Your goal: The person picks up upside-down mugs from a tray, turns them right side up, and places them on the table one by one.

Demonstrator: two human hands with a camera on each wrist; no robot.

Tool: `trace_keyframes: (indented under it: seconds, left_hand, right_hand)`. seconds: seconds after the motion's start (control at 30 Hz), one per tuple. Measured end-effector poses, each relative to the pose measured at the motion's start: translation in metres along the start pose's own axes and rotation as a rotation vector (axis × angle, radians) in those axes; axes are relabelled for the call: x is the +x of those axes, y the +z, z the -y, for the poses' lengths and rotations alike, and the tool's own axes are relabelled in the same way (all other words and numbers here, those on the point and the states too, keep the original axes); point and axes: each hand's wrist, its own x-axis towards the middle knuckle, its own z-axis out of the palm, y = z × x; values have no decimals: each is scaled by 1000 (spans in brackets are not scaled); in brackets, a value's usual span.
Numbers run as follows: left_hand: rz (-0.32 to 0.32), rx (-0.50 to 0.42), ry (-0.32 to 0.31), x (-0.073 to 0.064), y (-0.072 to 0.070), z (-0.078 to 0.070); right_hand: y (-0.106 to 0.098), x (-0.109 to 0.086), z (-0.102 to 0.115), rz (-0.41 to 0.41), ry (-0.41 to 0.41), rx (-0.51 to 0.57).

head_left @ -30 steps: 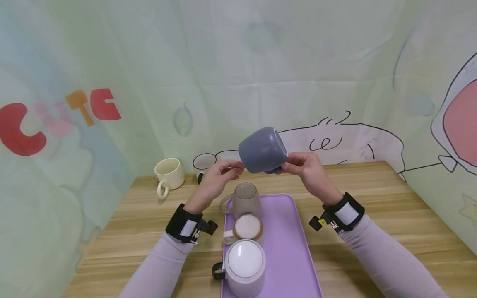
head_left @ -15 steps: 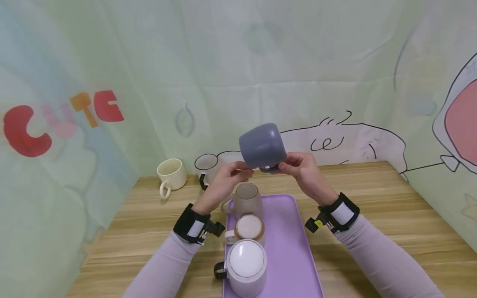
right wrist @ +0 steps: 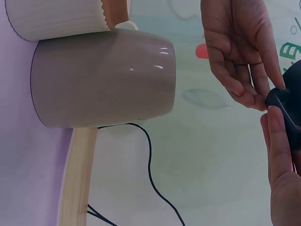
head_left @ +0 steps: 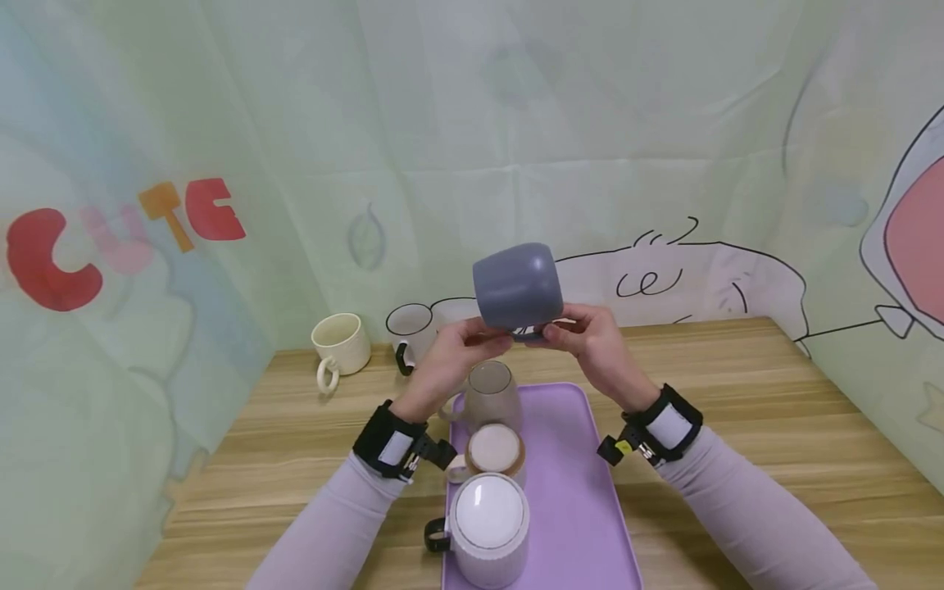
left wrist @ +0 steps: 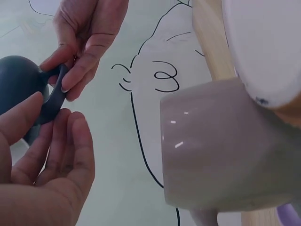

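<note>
A blue-grey mug [head_left: 518, 287] is held tilted in the air above the tray's far end, its handle pointing down. With thumb and fingers my right hand [head_left: 608, 356] pinches that handle from the right. My left hand [head_left: 450, 369] reaches in from the other side, thumb and fingertips on the handle too. The left wrist view shows both hands meeting at the dark handle [left wrist: 55, 96]. Just below, a grey-brown mug [head_left: 492, 401] stands upside down on the purple tray [head_left: 575, 483]. The mug's opening is hidden in the head view.
On the tray's left side, a small white-and-brown mug [head_left: 494, 451] and a white mug [head_left: 490, 524] with a black handle also stand upside down. A cream mug [head_left: 342, 348] and a black-rimmed white mug [head_left: 413, 332] sit upright at the table's back left. A printed curtain [head_left: 457, 123] hangs behind.
My left hand has moved right, from the mug's left end to the handle. The mug has turned and shifted slightly, and my right hand has come a little left.
</note>
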Motion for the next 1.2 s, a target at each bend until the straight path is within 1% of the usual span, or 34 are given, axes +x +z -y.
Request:
trace_keyframes:
  seconds: [0.13,0.2,0.27,0.33,0.43,0.57,0.63,0.73,0.83,0.93,1.0,1.2]
  left_hand:
    - [-28,-39,16,1,2,3]
    - [-34,-75,34,1,2,5]
    - [-25,-126,50,2,2,7]
    - [-19,-182,62,1,2,8]
    - [-31,-273,60,-4,-2,6]
    - [-49,-345,59,-11,-9,1]
    - [-68,-356,61,-14,-12,-1]
    - [-103,-362,58,-18,-17,-3]
    - [-114,-360,54,-19,-19,-5]
    - [-111,-332,50,-18,-20,-6]
    - [-120,-303,51,-18,-21,-7]
    - [-174,-238,43,-15,-25,-7]
  right_hand:
    - [2,0,0,-16,23,-19]
    - [3,0,1,-24,35,-55]
    - [3,-1,3,-33,53,-111]
    - [5,-1,5,-25,75,-155]
    - [13,1,5,-4,123,-207]
    - [24,5,1,-12,174,-220]
    - [28,9,-2,-5,185,-209]
    - [32,14,-3,33,176,-199]
    - [32,17,-3,71,168,-195]
    - [30,16,-4,95,177,-196]
    - [28,16,-5,106,187,-203]
    - [18,10,-9,115,215,-255]
